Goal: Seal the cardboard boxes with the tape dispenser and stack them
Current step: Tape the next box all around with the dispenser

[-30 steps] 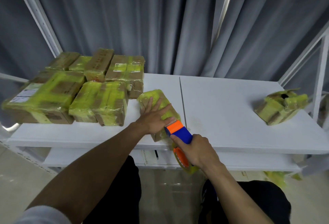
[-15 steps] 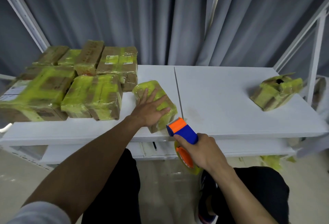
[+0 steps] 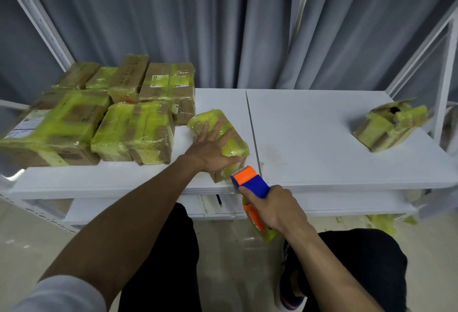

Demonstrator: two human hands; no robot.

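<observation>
A small cardboard box (image 3: pixel 233 148) wrapped in yellow-green tape lies near the front edge of the white table (image 3: pixel 309 138). My left hand (image 3: pixel 210 148) presses flat on its top with the fingers spread. My right hand (image 3: pixel 275 207) grips the blue handle of the tape dispenser (image 3: pixel 250 180). Its orange head with the toothed blade sits at the box's near corner. The yellow tape roll hangs below the table edge. A pile of several taped boxes (image 3: pixel 119 113) stands at the table's left.
One crumpled, partly open taped box (image 3: pixel 389 125) lies at the table's right, beside a white frame post (image 3: pixel 443 83). A seam (image 3: pixel 251 125) runs down the table's middle. Grey curtains hang behind. A lower shelf (image 3: pixel 148 207) sits under the tabletop, with scraps of tape on the floor at right.
The dispenser has slid off the box's near end toward the table edge. My left hand keeps pressing on the box. The view shifted slightly.
</observation>
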